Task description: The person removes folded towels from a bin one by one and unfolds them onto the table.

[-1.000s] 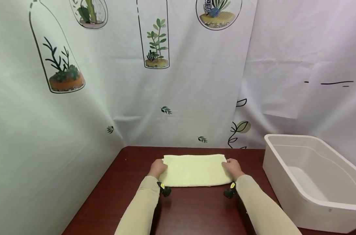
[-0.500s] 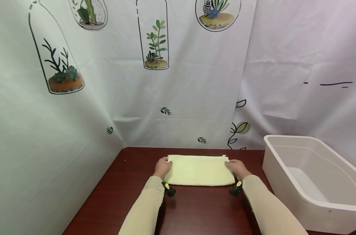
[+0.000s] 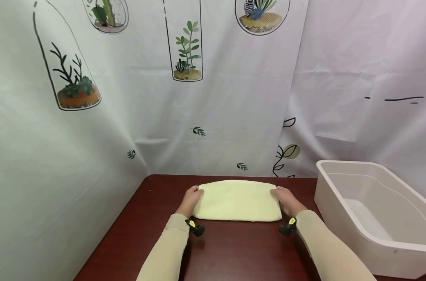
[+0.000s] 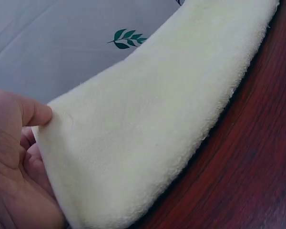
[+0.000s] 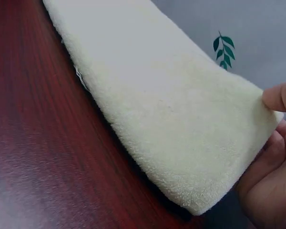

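A pale yellow folded towel (image 3: 238, 201) is held at both ends above the dark red table. My left hand (image 3: 191, 199) pinches its left upper corner. In the left wrist view the thumb of that hand (image 4: 19, 162) lies on the near face of the towel (image 4: 133, 114), its other fingers behind. My right hand (image 3: 286, 198) pinches the right upper corner. The right wrist view shows the right hand (image 5: 271, 167) with its thumb on the fuzzy face of the towel (image 5: 181, 109). The towel's lower folded edge hangs close to the tabletop; whether it touches, I cannot tell.
A beige plastic bin (image 3: 343, 226) stands on the right side of the dark red table (image 3: 241, 253). White cloth printed with plants in bottles (image 3: 234, 109) hangs behind and to the left. Each wrist wears a strap with a small black camera (image 3: 197, 230).
The towel first shifted a little to the right with both hands. Since then the hands have moved slightly apart, and its top edge, straight before, now bows upward. Both hands kept their grip.
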`<state>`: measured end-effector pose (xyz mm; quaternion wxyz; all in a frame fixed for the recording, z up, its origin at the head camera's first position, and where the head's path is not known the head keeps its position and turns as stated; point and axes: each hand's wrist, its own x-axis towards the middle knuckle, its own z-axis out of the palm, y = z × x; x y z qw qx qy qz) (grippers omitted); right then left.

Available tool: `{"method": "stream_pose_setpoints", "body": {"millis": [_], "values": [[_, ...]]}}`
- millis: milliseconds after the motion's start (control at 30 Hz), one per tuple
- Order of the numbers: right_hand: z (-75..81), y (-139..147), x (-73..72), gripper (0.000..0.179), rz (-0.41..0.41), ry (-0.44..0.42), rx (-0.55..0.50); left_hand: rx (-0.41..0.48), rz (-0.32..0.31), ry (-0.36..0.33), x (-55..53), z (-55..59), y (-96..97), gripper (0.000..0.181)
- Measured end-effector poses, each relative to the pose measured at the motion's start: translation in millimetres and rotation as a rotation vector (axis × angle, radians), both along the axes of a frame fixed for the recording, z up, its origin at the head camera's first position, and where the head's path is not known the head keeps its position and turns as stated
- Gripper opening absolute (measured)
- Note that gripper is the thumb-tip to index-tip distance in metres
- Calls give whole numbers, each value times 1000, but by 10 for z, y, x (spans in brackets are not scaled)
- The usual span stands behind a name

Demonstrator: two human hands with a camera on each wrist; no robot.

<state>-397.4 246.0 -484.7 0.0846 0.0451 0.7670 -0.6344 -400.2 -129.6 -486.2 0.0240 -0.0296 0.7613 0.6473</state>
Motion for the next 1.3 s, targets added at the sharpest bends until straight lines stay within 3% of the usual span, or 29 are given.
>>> {"method": "stream_pose_setpoints", "body": {"millis": [167,300,567,800,900,1067,1200,1300], "values": [[43,-5,85,62,55,6,-139,106,-107,23,37,5,-106,47],[63,7,171,63,112,36,-234,225,-156,20,83,-10,-192,64],[53,61,405,59,234,149,-365,365,-315,2,287,-48,-332,66],[27,157,588,54,466,234,-443,464,-506,4,468,-69,-442,69],[-27,186,639,46,541,278,-438,424,-551,-5,533,-93,-487,61],[-134,223,743,32,586,313,-336,232,-600,-3,592,-120,-493,23],[-186,221,829,21,578,333,-240,89,-583,35,631,-116,-471,19],[-188,199,880,32,544,371,-120,33,-568,50,675,-93,-454,21]]}}
